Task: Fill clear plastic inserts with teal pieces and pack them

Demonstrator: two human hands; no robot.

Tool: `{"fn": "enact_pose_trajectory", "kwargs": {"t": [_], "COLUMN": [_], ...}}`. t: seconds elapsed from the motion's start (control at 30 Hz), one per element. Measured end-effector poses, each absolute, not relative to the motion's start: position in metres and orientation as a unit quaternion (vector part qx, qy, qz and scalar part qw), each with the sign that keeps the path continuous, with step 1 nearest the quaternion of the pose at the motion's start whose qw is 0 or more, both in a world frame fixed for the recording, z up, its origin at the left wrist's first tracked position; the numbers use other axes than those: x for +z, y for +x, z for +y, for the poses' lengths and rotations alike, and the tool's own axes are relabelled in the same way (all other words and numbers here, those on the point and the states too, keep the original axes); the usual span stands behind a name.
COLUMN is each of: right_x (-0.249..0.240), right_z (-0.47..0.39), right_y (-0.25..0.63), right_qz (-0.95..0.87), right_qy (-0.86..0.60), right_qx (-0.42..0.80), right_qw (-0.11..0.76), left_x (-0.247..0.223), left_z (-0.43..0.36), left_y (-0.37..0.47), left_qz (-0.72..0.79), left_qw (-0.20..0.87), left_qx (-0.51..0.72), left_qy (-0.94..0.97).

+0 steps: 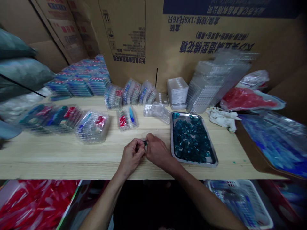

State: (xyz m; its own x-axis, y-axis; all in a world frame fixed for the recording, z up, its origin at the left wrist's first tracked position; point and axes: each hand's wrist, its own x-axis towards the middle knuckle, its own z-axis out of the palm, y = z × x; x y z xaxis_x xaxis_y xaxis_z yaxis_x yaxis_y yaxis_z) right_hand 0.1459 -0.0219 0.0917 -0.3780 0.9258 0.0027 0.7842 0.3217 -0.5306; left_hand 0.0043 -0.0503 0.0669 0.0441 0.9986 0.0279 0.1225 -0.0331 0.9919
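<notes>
My left hand (132,155) and my right hand (158,151) meet over the middle of the table, fingertips pinched together. A small dark teal piece (145,143) shows between them, mostly hidden by the fingers. Just right of my right hand lies a metal tray (215,161) spread with many dark teal, shiny, gem-like pieces (192,137). Beyond my hands rest a clear plastic pack (127,118) with a red-and-white card and a blue item inside, and a clear moulded plastic shell (160,111).
Stacked filled packs (92,126) stand left and at the back. Tall stacks of clear plastic trays (206,80) rise behind the metal tray. A white cloth-like bundle (223,118), red bag (249,97) and box of blue items (275,140) lie right. Below the table edge are red packets (35,204) and a white basket (261,207).
</notes>
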Motion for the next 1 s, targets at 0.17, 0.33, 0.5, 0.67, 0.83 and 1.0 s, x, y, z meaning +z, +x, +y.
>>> {"fn": "enact_pose_trajectory", "kwargs": {"t": [0.17,0.33,0.5,0.67,0.83,1.0], "right_x": [0.084,0.083,0.087,0.090,0.088,0.080], "right_z": [-0.020,-0.030,-0.037,-0.037,-0.040,-0.043], "right_y": [0.157,0.157,0.156,0.160,0.153,0.146], "right_qz": [-0.788,-0.796,-0.827,-0.844,-0.847,-0.839], "right_qy": [-0.523,-0.524,-0.497,-0.484,-0.495,-0.512], "right_qx": [0.268,0.252,0.226,0.196,0.167,0.147], "right_qw": [0.186,0.169,0.133,0.121,0.096,0.112], "left_x": [0.072,0.070,0.065,0.065,0.063,0.058], "left_z": [-0.055,-0.053,-0.052,-0.056,-0.056,-0.052], "left_y": [0.006,0.009,0.008,0.010,0.012,0.015], "left_qz": [0.500,0.505,0.496,0.515,0.547,0.604], "left_qw": [0.562,0.638,0.661,0.608,0.521,0.463], "left_qx": [0.501,0.508,0.507,0.487,0.471,0.465], "left_qy": [0.428,0.283,0.246,0.357,0.455,0.453]}}
